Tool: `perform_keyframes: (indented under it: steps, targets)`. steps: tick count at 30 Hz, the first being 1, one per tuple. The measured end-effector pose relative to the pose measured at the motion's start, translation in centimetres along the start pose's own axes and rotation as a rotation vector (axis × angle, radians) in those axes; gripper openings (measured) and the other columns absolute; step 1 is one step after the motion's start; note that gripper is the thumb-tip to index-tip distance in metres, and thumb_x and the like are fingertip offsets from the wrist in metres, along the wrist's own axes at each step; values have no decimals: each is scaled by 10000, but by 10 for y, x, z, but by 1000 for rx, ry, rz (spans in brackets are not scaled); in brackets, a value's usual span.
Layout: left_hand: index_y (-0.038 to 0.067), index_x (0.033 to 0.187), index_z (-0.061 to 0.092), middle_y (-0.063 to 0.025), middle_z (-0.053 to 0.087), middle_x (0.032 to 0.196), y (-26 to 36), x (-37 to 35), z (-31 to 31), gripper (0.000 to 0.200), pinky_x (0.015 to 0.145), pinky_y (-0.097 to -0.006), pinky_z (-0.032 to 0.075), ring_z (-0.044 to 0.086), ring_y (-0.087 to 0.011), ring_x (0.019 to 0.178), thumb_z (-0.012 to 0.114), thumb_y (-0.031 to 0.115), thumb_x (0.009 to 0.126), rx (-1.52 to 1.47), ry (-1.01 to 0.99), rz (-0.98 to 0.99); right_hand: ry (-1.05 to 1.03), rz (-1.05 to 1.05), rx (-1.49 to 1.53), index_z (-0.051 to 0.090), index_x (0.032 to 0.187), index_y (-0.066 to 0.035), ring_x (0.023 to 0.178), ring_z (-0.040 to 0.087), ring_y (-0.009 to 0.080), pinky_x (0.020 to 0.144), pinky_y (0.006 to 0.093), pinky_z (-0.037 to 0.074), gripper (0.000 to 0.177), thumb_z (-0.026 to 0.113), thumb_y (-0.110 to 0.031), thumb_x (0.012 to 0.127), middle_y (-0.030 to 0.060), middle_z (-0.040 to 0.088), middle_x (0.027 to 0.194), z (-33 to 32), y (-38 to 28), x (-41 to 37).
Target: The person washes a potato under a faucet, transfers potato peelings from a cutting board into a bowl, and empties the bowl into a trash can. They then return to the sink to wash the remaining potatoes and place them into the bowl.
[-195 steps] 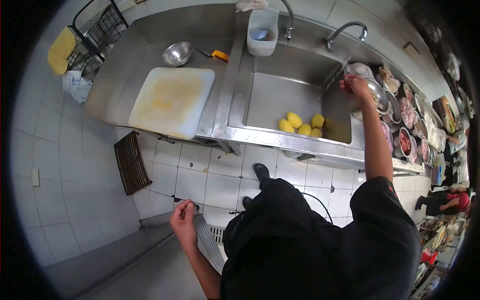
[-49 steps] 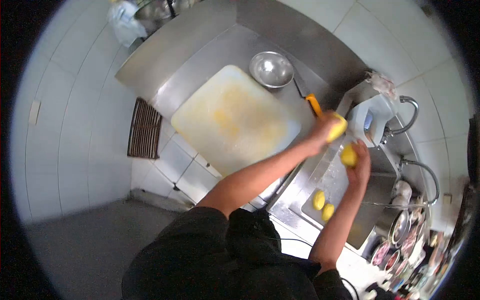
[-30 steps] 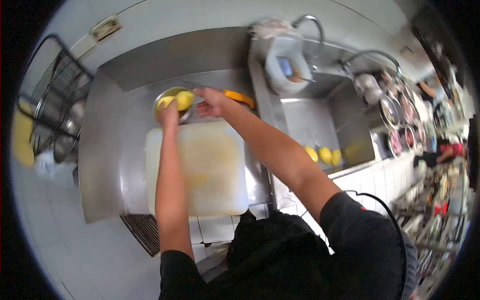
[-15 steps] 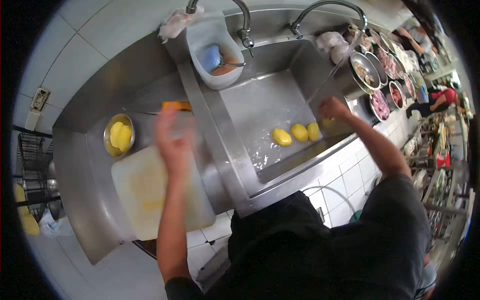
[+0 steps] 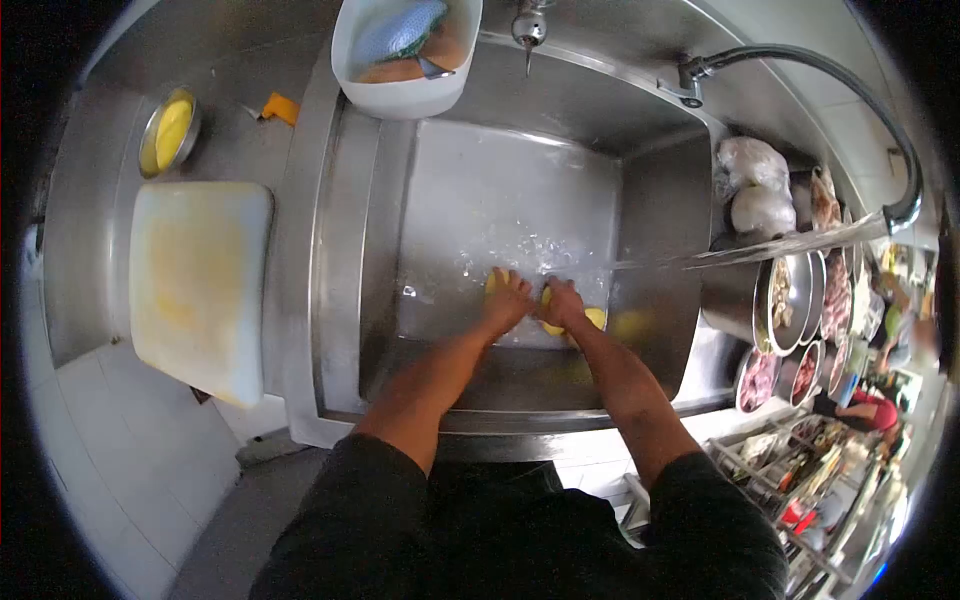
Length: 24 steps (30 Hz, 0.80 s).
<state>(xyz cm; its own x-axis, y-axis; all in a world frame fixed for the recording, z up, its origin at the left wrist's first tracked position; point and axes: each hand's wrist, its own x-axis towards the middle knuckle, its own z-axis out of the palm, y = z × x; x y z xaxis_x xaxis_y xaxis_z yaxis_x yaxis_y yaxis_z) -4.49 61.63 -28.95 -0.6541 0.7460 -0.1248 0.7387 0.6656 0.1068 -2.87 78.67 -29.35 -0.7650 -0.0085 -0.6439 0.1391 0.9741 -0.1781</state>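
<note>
Both my hands reach down into the steel sink (image 5: pixel 500 190). My left hand (image 5: pixel 508 300) is closed over a yellow peeled potato (image 5: pixel 490 284), which shows at its left edge. Beside it, my right hand (image 5: pixel 563 302) grips another yellow potato (image 5: pixel 546 298), mostly covered by the fingers. A further potato (image 5: pixel 595 318) lies just right of my right hand. Shallow water with glints surrounds them on the sink floor. Water runs from the curved faucet (image 5: pixel 820 55) at the right.
At left are a white cutting board (image 5: pixel 200 280), a metal bowl (image 5: pixel 195 130) holding yellow potatoes and an orange-handled tool (image 5: pixel 281 108). A white tub (image 5: pixel 405 98) sits at the sink's back. Pots (image 5: pixel 738 305) and meat bowls (image 5: pixel 757 382) stand right; people are beyond.
My left hand has moved from above the cutting board into the sink, onto a potato. My right hand has come down and left onto another potato. The view has shifted toward the sink.
</note>
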Motion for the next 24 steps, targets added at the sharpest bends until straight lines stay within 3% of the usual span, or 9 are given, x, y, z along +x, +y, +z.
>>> perform_keyframes:
  steps: [4,7,9,12,16,19,21,23,24]
  targets:
    - [267,1248,540,-100,549,1151,-19,-3,-28,623,883,-637,386,479,-357,1136,743,302,660,-94,-269,-15,134,-55,635,409,1266,-21,864,620,289,798,368,521,759,781,-261,650,124,618,991,4,37,50]
    - [271,1255,531,-97,545,1167,-24,11,-36,689,867,-580,434,503,-348,1124,783,340,618,-369,-378,-195,107,148,999,406,1235,-29,828,616,251,710,367,539,680,762,-208,684,131,614,981,-113,-17,10]
    - [270,1254,528,-104,552,1160,-13,42,-36,686,870,-521,463,537,-327,1099,784,360,623,-592,-360,-314,34,-122,1375,403,1161,-15,813,615,243,649,381,543,574,731,-160,713,153,601,986,-135,-12,7]
    - [200,1267,504,-115,574,1126,7,103,-47,697,887,-434,481,574,-284,1050,779,380,652,-989,-265,-294,134,85,1389,387,1176,13,794,610,232,670,369,541,584,712,-153,720,136,592,949,-213,-44,-46]
    - [102,1221,501,-100,598,1060,46,172,9,664,873,-394,495,596,-242,986,767,404,692,-1762,141,-104,282,-3,1375,399,1267,11,825,606,229,718,349,531,644,701,-128,716,130,588,956,-256,-54,-97]
    - [48,1159,502,-73,603,1019,40,173,-47,645,834,-400,504,601,-231,939,778,401,696,-2391,-42,54,384,-143,1183,361,1328,-35,892,607,237,759,340,525,645,657,-59,755,142,585,1031,-257,-36,-121]
    - [19,1144,483,-113,611,985,19,139,-65,682,774,-402,501,607,-243,935,783,399,664,-1409,267,-102,485,-49,1228,350,1322,-6,918,593,218,794,333,509,643,657,-97,765,151,578,1065,-247,-37,-135]
    - [7,1108,491,-153,607,927,-8,69,-169,658,728,-393,491,608,-267,896,752,396,648,-1367,-126,-560,559,-59,701,439,1217,23,974,570,288,855,369,477,624,718,-122,678,173,577,1053,-249,-45,-149]
    - [6,1092,495,-171,603,917,-19,47,-178,640,720,-387,492,609,-280,878,736,390,642,-1403,-116,-586,501,-115,440,493,1177,-13,963,570,355,874,387,473,606,729,-132,632,196,587,1037,-236,-38,-148]
